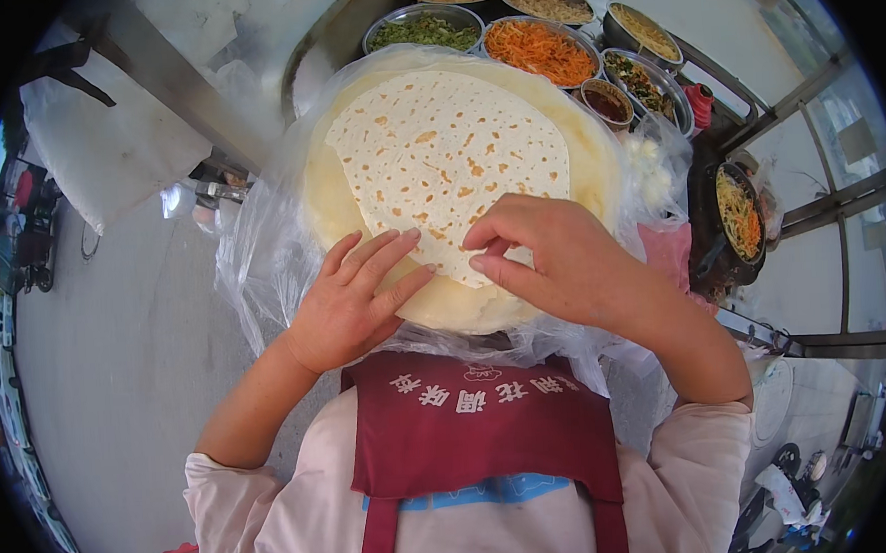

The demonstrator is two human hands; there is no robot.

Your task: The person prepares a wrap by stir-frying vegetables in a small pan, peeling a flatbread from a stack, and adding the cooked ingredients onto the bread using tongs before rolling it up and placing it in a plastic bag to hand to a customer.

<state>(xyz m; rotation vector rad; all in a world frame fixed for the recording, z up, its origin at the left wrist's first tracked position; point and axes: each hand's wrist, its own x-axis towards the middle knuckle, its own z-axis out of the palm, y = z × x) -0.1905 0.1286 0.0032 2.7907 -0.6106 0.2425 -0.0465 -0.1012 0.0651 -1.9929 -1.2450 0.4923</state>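
Observation:
A large thin flatbread with browned spots [452, 156] lies on a stack of yellowish round flatbreads [591, 156], which rests in clear plastic wrapping [261, 248]. My left hand [361, 292] is spread at the near left edge of the spotted sheet, its fingertips on the bread and nothing gripped. Over the near right part of the sheet is my right hand [540, 256], thumb and index finger curled towards each other near the bread's edge. Whether bread is pinched between them is not clear.
Beyond the stack stand metal bowls of chopped greens [424, 33], shredded carrot [540, 50] and dark red sauce [607, 104]. A pan of mixed shredded vegetables [739, 212] is at the right, beside a glazed metal frame [841, 199]. A metal post [170, 80] slants at the upper left.

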